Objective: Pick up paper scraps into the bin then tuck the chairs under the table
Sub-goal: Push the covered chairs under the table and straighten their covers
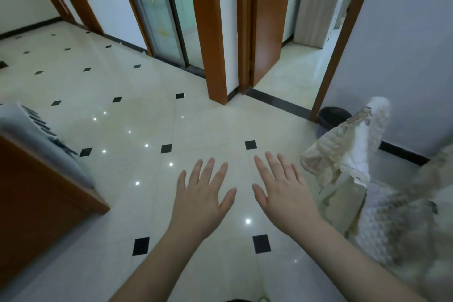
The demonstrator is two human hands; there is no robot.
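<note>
My left hand (204, 193) and my right hand (282, 193) are held out side by side over the tiled floor (147, 115), palms down, fingers spread, holding nothing. A dark round bin (333, 116) stands on the floor by the wall at the right, partly hidden behind a chair (348, 154) draped in a pale patterned cover. The chair is just right of my right hand. No paper scraps show on the floor. No table is visible.
A wooden cabinet (36, 193) with a grey cloth on top stands at the left. Ahead are a wooden door frame post (210, 32), a glass sliding door (157, 7) and an open doorway to a room with a desk (323, 5). More patterned fabric (404, 223) fills the lower right.
</note>
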